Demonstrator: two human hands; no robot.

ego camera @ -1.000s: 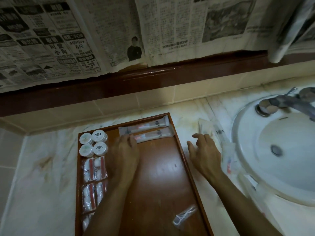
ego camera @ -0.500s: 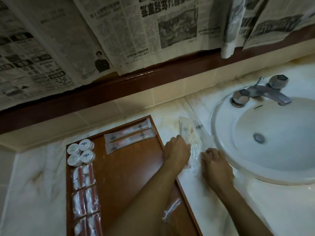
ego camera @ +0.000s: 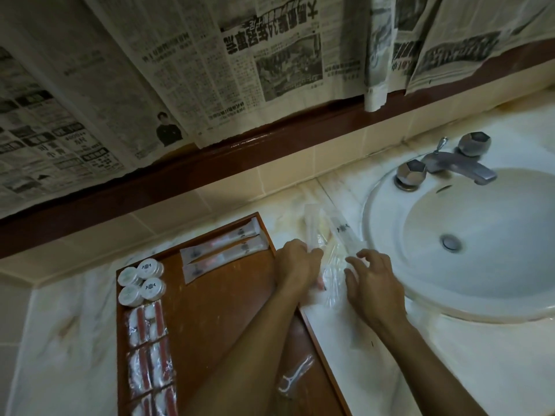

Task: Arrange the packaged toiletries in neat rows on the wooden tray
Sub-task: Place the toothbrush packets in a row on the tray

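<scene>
Packets lie between left hand and right hand.

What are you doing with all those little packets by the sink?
A person is sorting packaged toiletries onto a wooden tray. Round tubs and long packets already lie in rows there. The left hand grips a clear packet from the pile on the counter, and the right hand reaches in beside it.

- The left hand and its forearm are bare, with no sleeve, watch or ring in view.
- The right hand and its forearm are likewise bare: no sleeve, no glove, no jewellery visible.
</scene>
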